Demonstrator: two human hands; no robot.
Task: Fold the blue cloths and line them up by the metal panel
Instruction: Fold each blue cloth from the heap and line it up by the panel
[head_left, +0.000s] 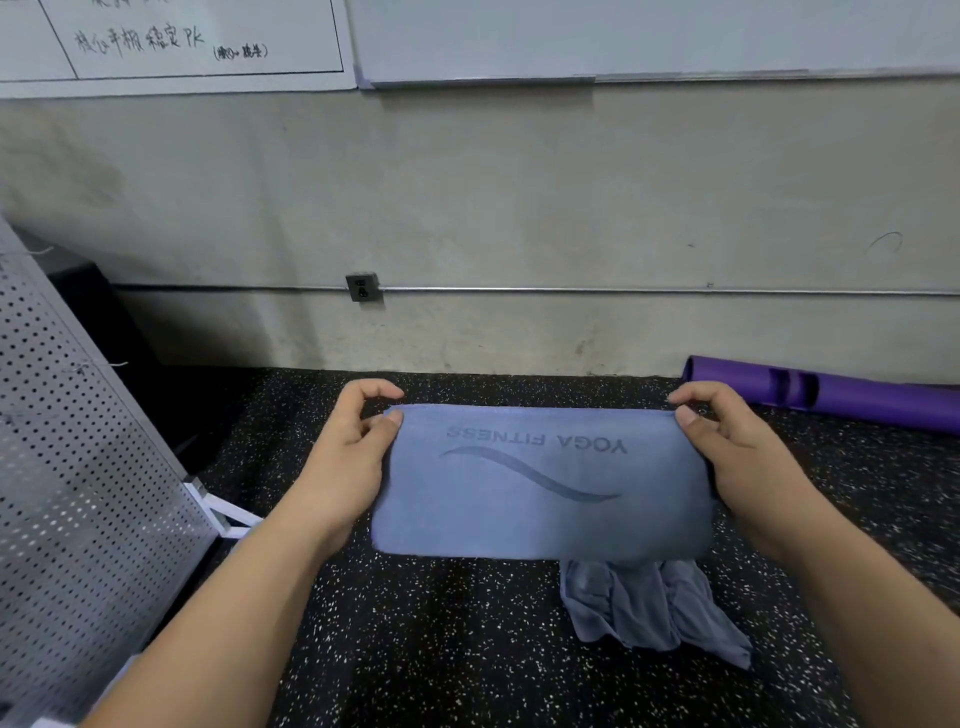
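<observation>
Blue fabric is lying nearest the person: a crumpled cloth (649, 608) is resting on the speckled floor (441, 649), its top partly hidden behind the lower edge of the folded cloth (540, 488). That folded cloth is hanging in front of the person, seemingly clear of the floor, its long axis running left to right. The left hand (348, 457) and the right hand (737, 457) are each pinching a top corner, fingers (387, 418) curling onto the upper edge. The perforated metal panel (78, 467) is standing off to the left, so the left hand is sitting nearer it, and setting the cloth down is probably calling for a leftward carry. Farther right, a purple roll (857, 400) is lying by the wall.
</observation>
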